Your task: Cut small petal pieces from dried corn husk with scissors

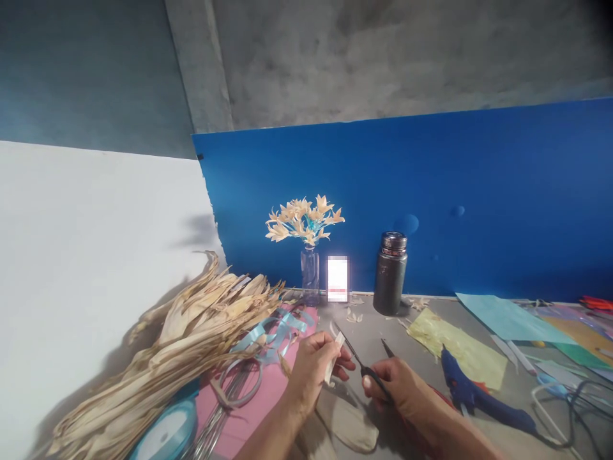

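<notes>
Between its thumb and fingers my left hand [317, 359] pinches a small pale strip of corn husk [331, 367]. My right hand [400, 384] grips a pair of dark-handled scissors [372, 377]. Their blades are spread apart, and one points up and left toward the husk strip. Whether that blade touches the strip I cannot tell. Below my hands lies a wider piece of dried husk [352, 427] on the grey table. Small husk scraps [354, 316] are scattered farther back.
Left lie a big bundle of dried corn husks [191, 326], light-blue ribbon [165, 434] and thin wires [225, 409] on pink paper [244, 418]. Behind stand a glass vase [310, 275] of husk flowers [304, 219] and a dark flask [390, 275]. A blue glue gun [479, 396] is at right.
</notes>
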`<state>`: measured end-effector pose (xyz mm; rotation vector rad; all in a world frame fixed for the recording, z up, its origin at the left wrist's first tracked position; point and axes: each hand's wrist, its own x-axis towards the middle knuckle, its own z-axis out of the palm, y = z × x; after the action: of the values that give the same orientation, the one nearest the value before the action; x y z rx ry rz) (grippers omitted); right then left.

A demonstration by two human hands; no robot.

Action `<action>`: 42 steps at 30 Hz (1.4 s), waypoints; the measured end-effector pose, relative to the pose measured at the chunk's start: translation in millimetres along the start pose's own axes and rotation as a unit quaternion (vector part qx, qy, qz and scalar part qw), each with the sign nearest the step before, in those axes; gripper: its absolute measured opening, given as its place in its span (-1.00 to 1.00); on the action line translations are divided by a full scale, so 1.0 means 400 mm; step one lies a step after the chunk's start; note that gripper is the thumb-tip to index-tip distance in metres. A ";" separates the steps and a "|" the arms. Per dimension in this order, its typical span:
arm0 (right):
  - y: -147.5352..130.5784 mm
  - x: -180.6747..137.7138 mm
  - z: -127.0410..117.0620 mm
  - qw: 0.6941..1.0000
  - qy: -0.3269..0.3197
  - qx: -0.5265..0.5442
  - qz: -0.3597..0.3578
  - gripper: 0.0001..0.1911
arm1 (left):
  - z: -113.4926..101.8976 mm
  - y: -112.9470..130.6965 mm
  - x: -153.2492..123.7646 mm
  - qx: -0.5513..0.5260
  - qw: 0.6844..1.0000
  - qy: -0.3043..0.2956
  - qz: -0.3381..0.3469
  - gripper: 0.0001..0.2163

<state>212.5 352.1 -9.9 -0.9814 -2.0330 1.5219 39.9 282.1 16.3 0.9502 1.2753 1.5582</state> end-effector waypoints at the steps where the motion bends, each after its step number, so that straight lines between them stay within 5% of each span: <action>1: 0.004 -0.002 -0.001 1.000 0.001 0.006 -0.004 -0.45 | 0.000 0.002 -0.001 -0.003 1.000 -0.001 0.002 -0.72; 7: 0.002 -0.031 -0.012 0.991 0.004 0.122 -0.046 -0.41 | 0.003 -0.003 0.003 0.030 0.999 0.008 0.027 -0.67; 10: -0.006 -0.028 -0.008 0.993 0.015 0.096 -0.070 -0.49 | 0.006 -0.008 0.003 0.034 0.999 -0.006 0.031 -0.70; 17: -0.037 0.016 -0.007 0.975 0.121 0.160 -0.092 -0.55 | 0.041 -0.013 -0.021 0.060 0.998 -0.027 0.000 -0.78; 22: -0.050 0.009 -0.004 0.978 0.148 0.126 -0.075 -0.71 | 0.067 -0.025 -0.034 0.068 0.995 -0.052 -0.043 -0.72; 30: -0.045 0.000 -0.020 0.970 0.217 0.083 -0.077 -0.69 | 0.070 -0.010 -0.041 0.037 0.996 -0.063 -0.054 -0.86; 38: -0.008 0.007 -0.051 0.987 0.127 0.038 -0.086 -0.70 | 0.041 -0.011 -0.030 0.160 0.986 -0.038 -0.017 -0.95; 42: -0.003 0.006 -0.045 0.982 0.126 -0.051 -0.128 -0.87 | 0.045 -0.012 -0.033 0.191 0.981 -0.037 -0.001 -0.92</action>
<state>222.9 365.3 -3.2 -0.8622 -1.9811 1.1124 61.5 275.6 14.3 1.2333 1.5534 1.2844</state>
